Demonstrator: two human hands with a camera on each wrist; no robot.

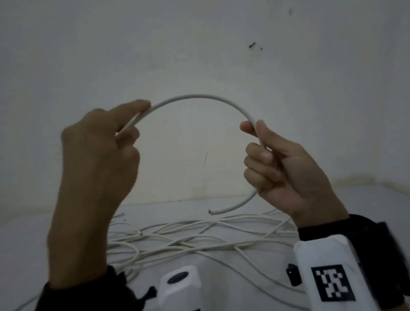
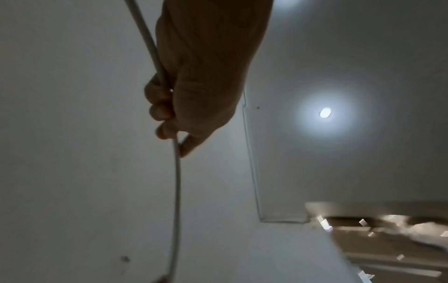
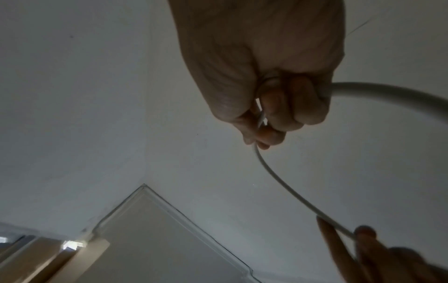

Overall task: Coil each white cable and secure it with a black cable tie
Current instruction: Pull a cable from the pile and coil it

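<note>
White wall (image 1: 179,26) fills the background, above a pale surface (image 1: 392,207) where a tangle (image 1: 184,241) of loose white cables lies. Above it, 2 hands hold 1 cable (image 1: 190,97) up in an arch, probably shaping the first loop of a coil. Left hand (image 1: 98,158) pinches it between thumb and forefinger, the other fingers curled, likely feeding slack. Right hand (image 1: 283,170) is closed round it in a loose fist, anchoring the end; the cut tip (image 1: 210,211) sticks out below. No black tie shows.
</note>
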